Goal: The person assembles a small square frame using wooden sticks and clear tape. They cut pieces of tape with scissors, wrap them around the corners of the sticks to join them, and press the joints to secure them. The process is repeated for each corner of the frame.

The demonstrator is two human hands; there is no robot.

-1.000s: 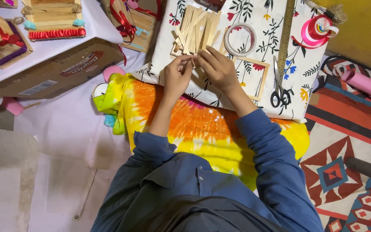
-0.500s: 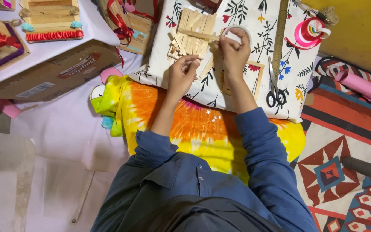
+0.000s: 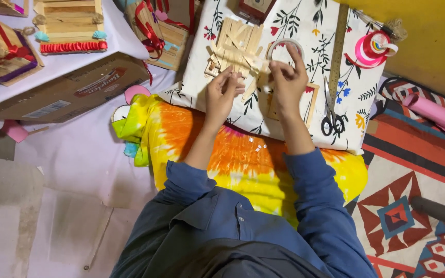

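Left hand [image 3: 222,95] sat centre-top of frame, fingers bunched together, pinching at the wooden stick piece [image 3: 235,49] on the floral cloth [image 3: 202,77]. Right hand [image 3: 287,82] was just right of it, fingers curled and pinching a roll of clear tape [image 3: 283,47] at the roll's lower edge; exact grip hard to tell. Stick piece lay upper centre, touching both hands. Scissors [image 3: 330,116] and a wooden ruler [image 3: 337,46] lay right of the hands. Pink ribbon spool [image 3: 372,50] upper right. Cardboard box [image 3: 68,90] upper left. Tie-dye cushion [image 3: 243,154] under the forearms.
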